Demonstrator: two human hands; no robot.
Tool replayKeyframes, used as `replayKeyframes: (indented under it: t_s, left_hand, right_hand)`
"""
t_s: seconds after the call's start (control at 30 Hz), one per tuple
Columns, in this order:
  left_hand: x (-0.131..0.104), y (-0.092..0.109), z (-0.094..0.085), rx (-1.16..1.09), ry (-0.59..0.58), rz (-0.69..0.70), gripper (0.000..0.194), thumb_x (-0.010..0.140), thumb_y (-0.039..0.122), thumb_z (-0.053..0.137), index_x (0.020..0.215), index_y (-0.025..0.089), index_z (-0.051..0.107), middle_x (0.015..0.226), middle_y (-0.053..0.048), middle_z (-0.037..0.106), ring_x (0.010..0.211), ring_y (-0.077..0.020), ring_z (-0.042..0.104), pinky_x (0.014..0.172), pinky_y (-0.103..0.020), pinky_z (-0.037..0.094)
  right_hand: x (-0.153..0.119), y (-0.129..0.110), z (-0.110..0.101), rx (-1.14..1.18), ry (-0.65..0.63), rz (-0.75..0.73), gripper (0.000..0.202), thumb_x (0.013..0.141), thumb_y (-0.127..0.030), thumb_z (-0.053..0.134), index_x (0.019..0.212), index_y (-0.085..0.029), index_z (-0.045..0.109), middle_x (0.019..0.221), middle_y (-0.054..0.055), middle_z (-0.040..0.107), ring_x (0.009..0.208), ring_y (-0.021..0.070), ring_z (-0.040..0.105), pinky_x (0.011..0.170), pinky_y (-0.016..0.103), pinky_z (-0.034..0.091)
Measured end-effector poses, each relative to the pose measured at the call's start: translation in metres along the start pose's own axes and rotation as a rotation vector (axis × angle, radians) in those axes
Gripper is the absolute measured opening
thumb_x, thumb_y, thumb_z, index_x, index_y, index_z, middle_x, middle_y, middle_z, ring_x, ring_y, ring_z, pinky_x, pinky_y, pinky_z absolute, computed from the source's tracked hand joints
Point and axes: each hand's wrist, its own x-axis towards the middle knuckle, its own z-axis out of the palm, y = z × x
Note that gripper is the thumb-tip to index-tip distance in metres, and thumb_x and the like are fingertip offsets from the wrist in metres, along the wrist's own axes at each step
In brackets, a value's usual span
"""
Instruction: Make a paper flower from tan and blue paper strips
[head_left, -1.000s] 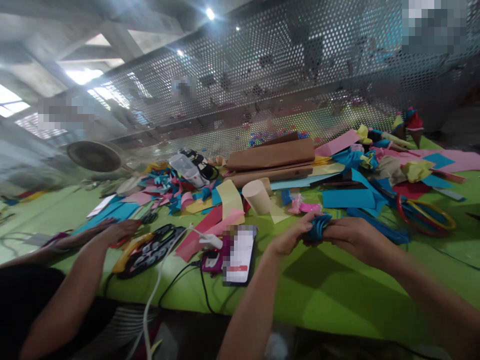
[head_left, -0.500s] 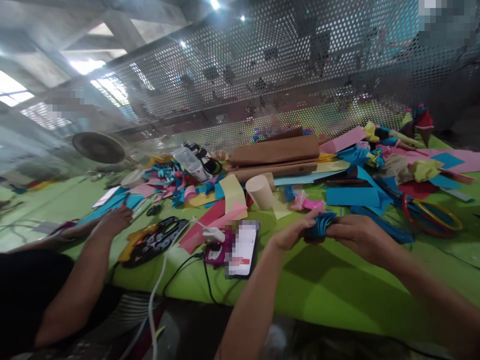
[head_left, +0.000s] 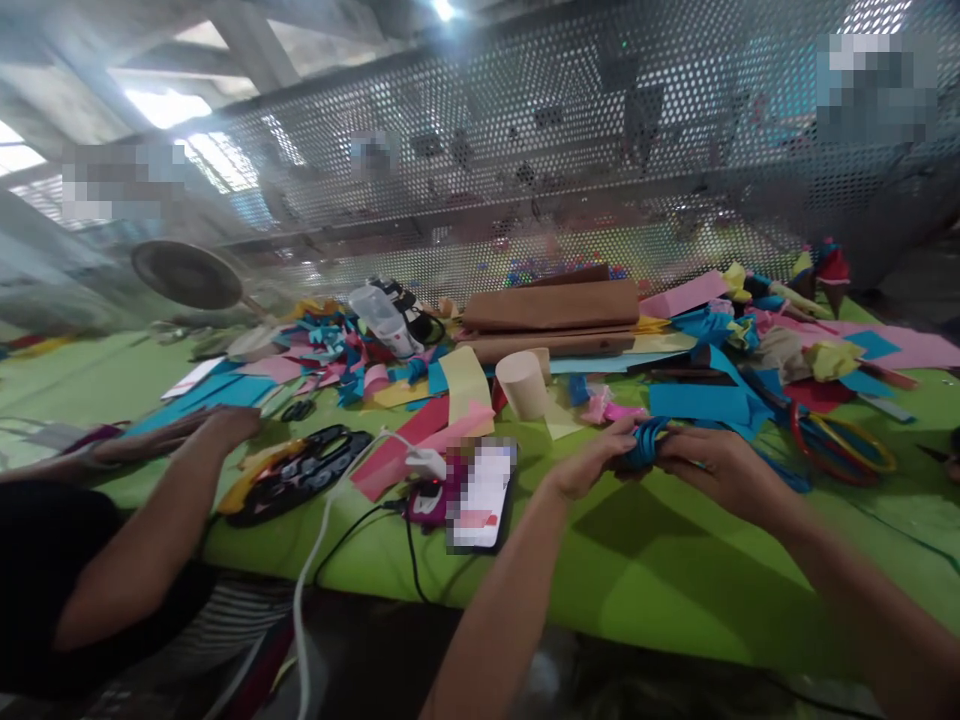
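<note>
Between my two hands is a small piece of blue paper (head_left: 646, 443), folded or gathered into narrow pleats. My left hand (head_left: 589, 462) pinches its left side, with thumb and fingers closed on it. From the right, the fingers of my right hand (head_left: 701, 462) grip the other side. Both hands hold it just above the green table (head_left: 645, 590). A phone (head_left: 487, 500) with a lit screen lies left of my left wrist. Just beyond my hands are pink wrapped bits (head_left: 622, 408) and flat blue paper sheets (head_left: 697, 402).
At left, a co-worker's arm (head_left: 142, 530) rests over blue sheets, near a patterned pouch (head_left: 300, 475). A white cable (head_left: 319, 550) runs to a power strip (head_left: 427, 500). Brown paper (head_left: 551, 305), a cream roll (head_left: 523, 385) and coloured rings (head_left: 844, 440) lie around. A perforated screen (head_left: 480, 170) stands behind.
The blue paper looks more bunched, its pleats less evenly stacked than before. My hands stay close together around it. The co-worker's hand has flattened over the sheets, and the view has shifted slightly.
</note>
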Motion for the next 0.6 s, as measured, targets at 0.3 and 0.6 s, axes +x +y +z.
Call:
replayKeyframes:
  t_s: [0.3,0.6]
  left_hand:
    - [0.009,-0.012,0.000,0.029,0.037,0.090,0.060,0.086,0.047,0.062,0.141,0.022,0.054,0.114,-0.008,0.063,0.077,-0.0140,0.053,0.067,-0.025,0.037]
    - [0.009,-0.013,0.004,0.040,0.041,0.104,0.060,0.094,0.058,0.051,0.142,0.022,0.052,0.103,-0.007,0.062,0.074,-0.0135,0.053,0.068,-0.026,0.039]
  right_hand:
    - [0.004,-0.005,-0.005,0.006,0.004,0.068,0.015,0.095,-0.032,0.064,0.095,-0.022,0.075,0.094,0.005,0.075,0.084,0.0198,0.069,0.075,0.028,0.052]
    - [0.004,0.006,0.005,-0.007,0.114,0.043,0.014,0.092,-0.023,0.066,0.098,-0.024,0.079,0.101,0.005,0.077,0.087,0.0188,0.072,0.080,0.028,0.055]
